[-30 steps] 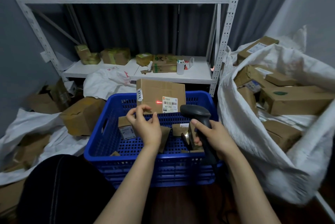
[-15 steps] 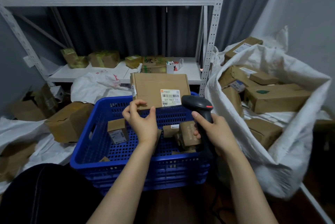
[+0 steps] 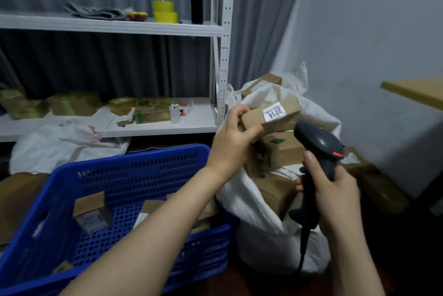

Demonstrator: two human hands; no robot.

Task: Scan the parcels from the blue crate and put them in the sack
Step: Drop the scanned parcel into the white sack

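Mid-task. The sack (image 3: 251,211) is sitting well filled with boxes (image 3: 285,149), and the blue crate (image 3: 134,171) is holding at least two or three more parcels (image 3: 88,209), though motion blur is making the count unsure.

Current parcel (image 3: 275,115) is out of the crate and hanging over the sack's mouth, tilted, with its "2214" sticker facing up. The left hand (image 3: 231,144) is gripping it by the near end, fingers curled round the edge. It's probably scanned, judging by where it's being held. The drop into the sack is not yet done.

The right hand (image 3: 335,199) is wrapping the scanner (image 3: 318,144) handle. The scanner head is sitting just below and right of the parcel, apart from it.
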